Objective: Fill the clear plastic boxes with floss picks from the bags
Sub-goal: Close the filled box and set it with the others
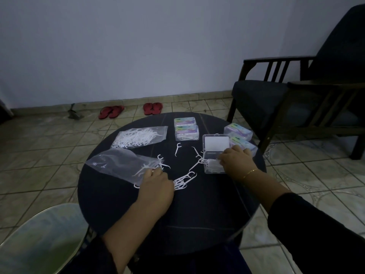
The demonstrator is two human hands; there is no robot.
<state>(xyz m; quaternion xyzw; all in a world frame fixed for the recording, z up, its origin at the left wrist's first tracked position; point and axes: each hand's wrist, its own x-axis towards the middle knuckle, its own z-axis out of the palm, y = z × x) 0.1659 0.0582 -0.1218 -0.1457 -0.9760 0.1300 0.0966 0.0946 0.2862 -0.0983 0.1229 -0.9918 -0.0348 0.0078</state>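
A dark armchair (308, 99) is standing at my two o'clock on the tiled floor (49, 147). Two pairs of red sandals (111, 111) (153, 108) are lying by the wall (138, 46) at twelve. A pale chair seat (39, 240) is sitting at my eight o'clock.

The round table (197, 210) is showing a dark, smooth, faintly glossy top, catching light along its near edge. Two bags (118, 165) of thin clear plastic are lying crinkled and shiny toward its left edge. The floss picks (184, 179) are looking like hard white plastic. The open box (214, 155) near the right edge is appearing as clear, glossy plastic, as are the shut boxes (186, 129) with printed paper labels. The armchair (296, 99) is showing dark wood and matt cloth; the floor (49, 147) is glazed tile.
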